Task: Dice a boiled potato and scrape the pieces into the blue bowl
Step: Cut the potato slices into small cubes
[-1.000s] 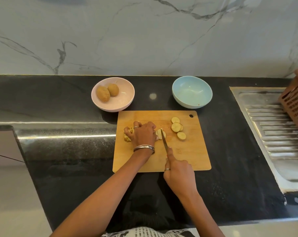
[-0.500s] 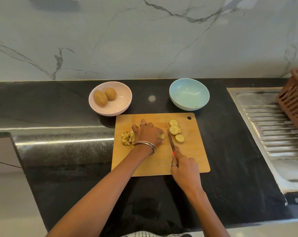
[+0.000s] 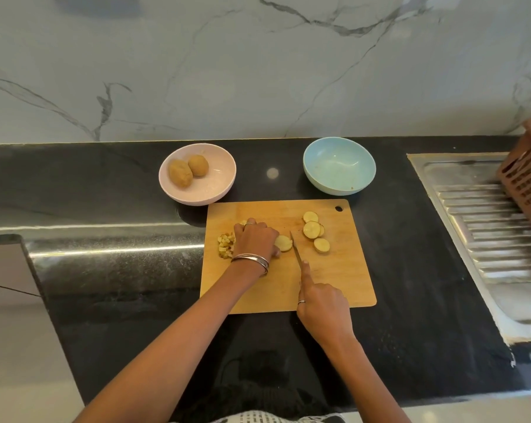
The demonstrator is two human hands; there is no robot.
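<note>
On the wooden cutting board (image 3: pixel 334 279) my left hand (image 3: pixel 255 239) curls over a potato slice (image 3: pixel 284 243) and holds it down. Just to the right of that slice stands the blade of a knife (image 3: pixel 296 250), which my right hand (image 3: pixel 322 303) grips with the forefinger laid along its back. A small heap of diced potato (image 3: pixel 226 245) lies left of my left hand. Several round potato slices (image 3: pixel 313 231) lie right of the blade. The blue bowl (image 3: pixel 339 166) stands behind the board's right half and looks nearly empty.
A pink bowl (image 3: pixel 211 190) with two whole potatoes (image 3: pixel 188 170) stands behind the board's left corner. A steel sink drainboard (image 3: pixel 487 227) lies at the right, with a brown plastic basket (image 3: pixel 526 175) on it. The black counter's front edge runs below my arms.
My left hand shifted right off the diced heap onto a slice. The knife drew back to the right of that slice, and my right hand moved right with it.
</note>
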